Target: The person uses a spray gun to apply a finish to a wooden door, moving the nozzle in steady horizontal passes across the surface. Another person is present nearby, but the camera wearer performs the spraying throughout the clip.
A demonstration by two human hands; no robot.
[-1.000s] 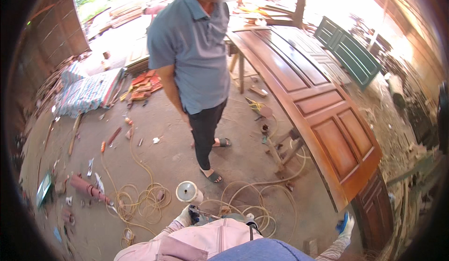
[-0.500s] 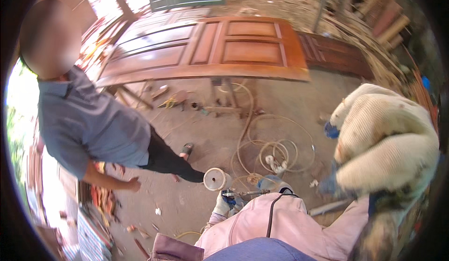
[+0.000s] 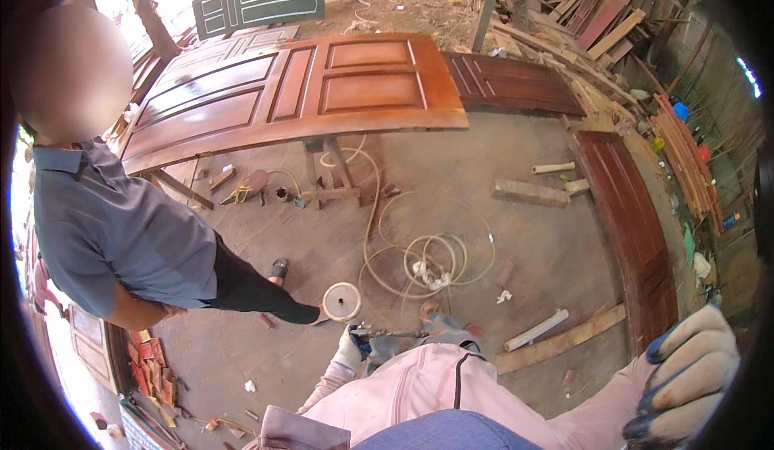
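My left hand (image 3: 351, 352), in a white and blue glove, grips a spray gun (image 3: 391, 332) low in front of my body. The gun carries a round off-white cup (image 3: 343, 302) with a dark spot in its lid. My right hand (image 3: 689, 377), in a pale glove with blue fingertips, is raised at the lower right, its fingers curled in. Its palm is hidden, so I cannot tell what, if anything, is inside. A glossy reddish-brown panelled door (image 3: 371, 87) lies ahead on wooden supports.
A person (image 3: 121, 224) in a grey shirt stands at the left. A coiled hose (image 3: 435, 264) lies on the floor. Dark brown panels (image 3: 637, 240) stand at the right and lie behind the door (image 3: 516, 85). A green door (image 3: 258, 2) and timber stacks (image 3: 605, 22) are farther back.
My right hand has dropped from close in view to the lower right, uncovering the floor and a brown panel. The view has turned right. My left hand keeps holding the spray gun.
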